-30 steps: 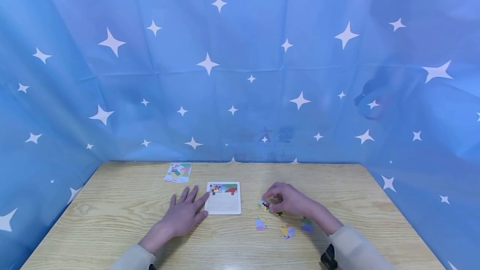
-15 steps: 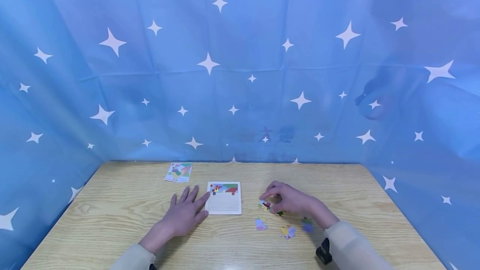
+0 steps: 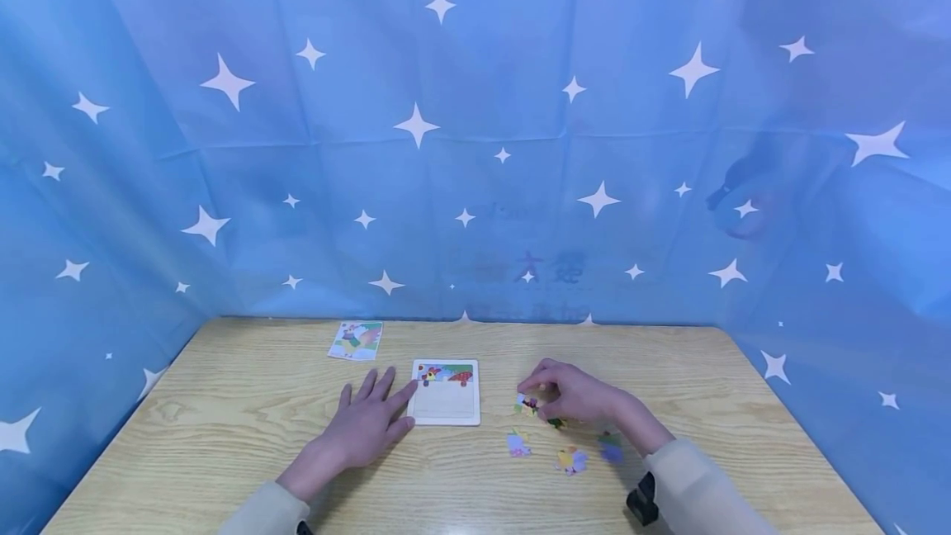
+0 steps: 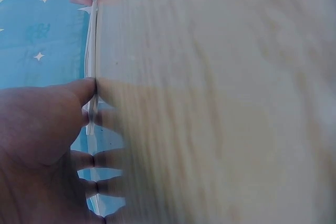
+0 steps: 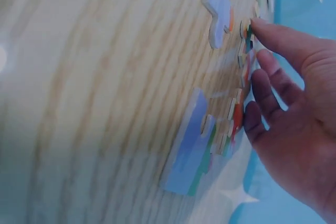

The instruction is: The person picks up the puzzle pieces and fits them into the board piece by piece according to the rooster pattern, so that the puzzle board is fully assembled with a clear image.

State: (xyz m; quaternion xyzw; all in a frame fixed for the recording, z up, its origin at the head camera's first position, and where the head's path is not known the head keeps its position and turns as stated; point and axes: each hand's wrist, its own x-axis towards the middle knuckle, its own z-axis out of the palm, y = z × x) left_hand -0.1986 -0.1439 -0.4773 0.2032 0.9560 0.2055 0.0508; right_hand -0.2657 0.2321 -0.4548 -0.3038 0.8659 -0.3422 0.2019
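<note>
In the head view my left hand [image 3: 364,428] lies with fingers spread on the table, its index finger and thumb touching the left edge of a white puzzle tray [image 3: 444,404]. A strip of colourful picture fills the tray's upper part; its lower part is bare. To the right, my right hand [image 3: 575,395] has thumb and index finger at opposite edges of a small jigsaw piece [image 3: 526,404], pinching it low at the table. A dark green piece [image 3: 556,423] shows partly under the thumb. In the right wrist view, the thumb [image 5: 278,38] touches a piece's edge.
Loose jigsaw pieces lie in front of the right hand: a lilac one [image 3: 518,443], a yellow and purple one [image 3: 571,461] and a blue-green one [image 3: 611,447]. A picture card [image 3: 356,341] lies at the table's back left. A starry blue curtain [image 3: 475,147] borders the table.
My right fingers shift the pinched piece very slightly, and the right forearm moves a little. The left hand and tray stay put; the whole view drifts slightly.
</note>
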